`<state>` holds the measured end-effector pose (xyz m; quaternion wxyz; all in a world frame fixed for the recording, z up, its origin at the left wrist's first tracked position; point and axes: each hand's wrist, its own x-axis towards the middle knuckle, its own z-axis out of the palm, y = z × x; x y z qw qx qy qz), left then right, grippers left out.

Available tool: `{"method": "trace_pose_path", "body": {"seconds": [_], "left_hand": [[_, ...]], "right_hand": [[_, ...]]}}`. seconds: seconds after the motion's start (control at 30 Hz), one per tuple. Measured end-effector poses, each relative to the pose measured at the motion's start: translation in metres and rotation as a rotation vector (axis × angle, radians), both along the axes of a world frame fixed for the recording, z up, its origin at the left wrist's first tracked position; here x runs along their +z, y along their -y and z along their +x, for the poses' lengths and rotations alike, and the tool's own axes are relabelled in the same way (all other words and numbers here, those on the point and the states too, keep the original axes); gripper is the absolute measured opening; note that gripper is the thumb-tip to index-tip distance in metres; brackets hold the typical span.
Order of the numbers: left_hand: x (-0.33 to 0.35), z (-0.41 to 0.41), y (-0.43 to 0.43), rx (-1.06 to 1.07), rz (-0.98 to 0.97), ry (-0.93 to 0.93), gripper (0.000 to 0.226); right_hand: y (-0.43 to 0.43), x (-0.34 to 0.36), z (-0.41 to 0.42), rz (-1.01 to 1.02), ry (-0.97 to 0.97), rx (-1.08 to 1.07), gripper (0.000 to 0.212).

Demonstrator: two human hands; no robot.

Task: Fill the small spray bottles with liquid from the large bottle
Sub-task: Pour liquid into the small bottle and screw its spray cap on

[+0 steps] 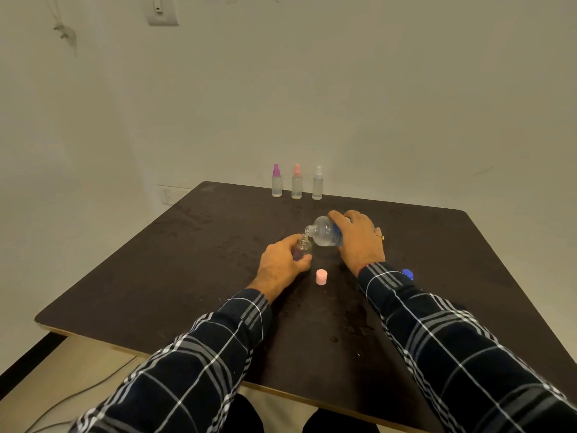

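- Head view, looking down at a dark table [156, 276]: a small open bottle [303, 246] stands near its middle, threaded neck bare; the left hand [279, 265] curls round its body and grips it.
- Just beside it, to the right and slightly higher, the large bottle [324, 234] is tipped almost onto its side, its uncapped mouth aimed at the small neck; the right hand [359, 242] wraps over its body, fingers curled round it; whether mouth and neck touch cannot be told.
- Likely risk: the large mouth looks wider than the small neck, so too steep a tilt or a slight sideways drift would send liquid over the left hand and onto the table; a slack hold on the small bottle could let it tip.
- Appearance: the small bottle is clear and faintly tinted, its fill level too blurred to read; the large bottle is clear plastic with a blue label, a little liquid pooled along its lower side.
- A pink cap [321, 276] stands on the table just in front of the small bottle, nearer the person; a blue cap [408, 273] lies beside the right sleeve [437, 332].
- Well apart, at the far edge, three capped spray bottles stand upright in a row: a purple-topped bottle [276, 181], a pink-topped bottle [297, 182], a white-topped bottle [317, 183].
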<state>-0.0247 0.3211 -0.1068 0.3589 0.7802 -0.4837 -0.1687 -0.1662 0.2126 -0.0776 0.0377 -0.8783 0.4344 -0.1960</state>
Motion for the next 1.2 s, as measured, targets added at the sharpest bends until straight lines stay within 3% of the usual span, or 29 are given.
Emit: {"method": "trace_pose_path", "body": {"seconds": [1.2], "left_hand": [[0.002,-0.002,-0.002,-0.002,-0.010,-0.016,0.048]], "right_hand": [[-0.004,0.017,0.001,-0.203,-0.140,0.015,0.070]]}}
